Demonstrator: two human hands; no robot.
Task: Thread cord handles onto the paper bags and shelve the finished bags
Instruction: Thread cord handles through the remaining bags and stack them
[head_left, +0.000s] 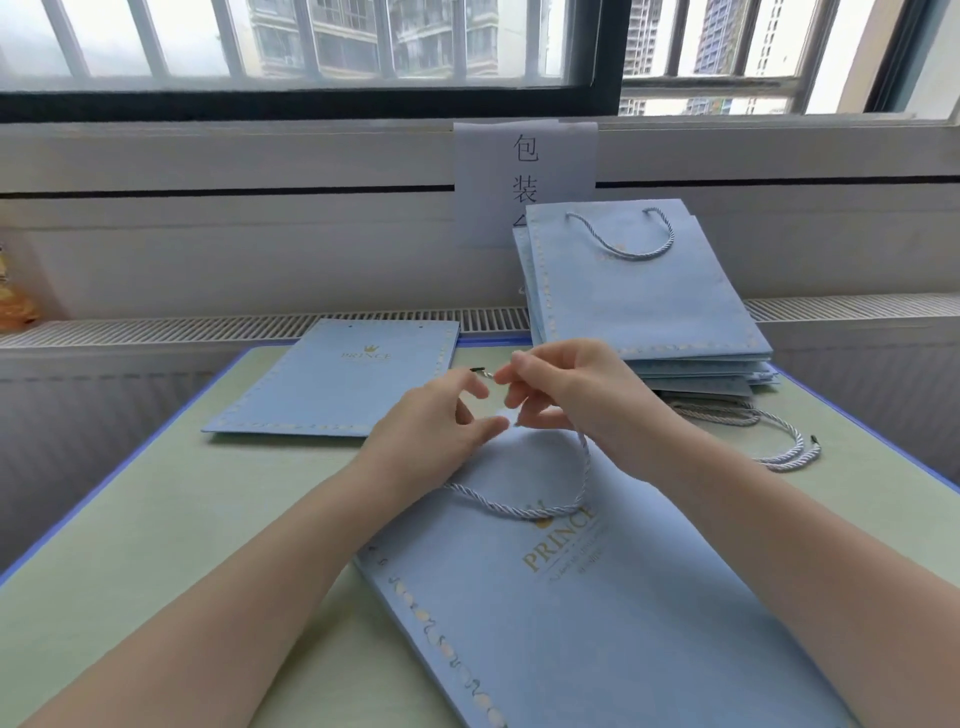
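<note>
A light blue paper bag (597, 623) printed "PRINCE" lies flat in front of me on the table. A twisted pale cord (519, 504) loops across its upper part. My right hand (566, 389) pinches the cord near its dark-tipped end (475, 370), just above the bag's top edge. My left hand (436, 421) sits beside it with curled fingers at the bag's top edge; what it holds is hidden. Both hands nearly touch.
Another flat blue bag (337, 384) without a handle lies at the back left. A stack of bags with cord handles (644, 301) leans against the wall at the back right. Loose cords (774, 441) lie right of my hands. A paper sign (524, 171) hangs under the window.
</note>
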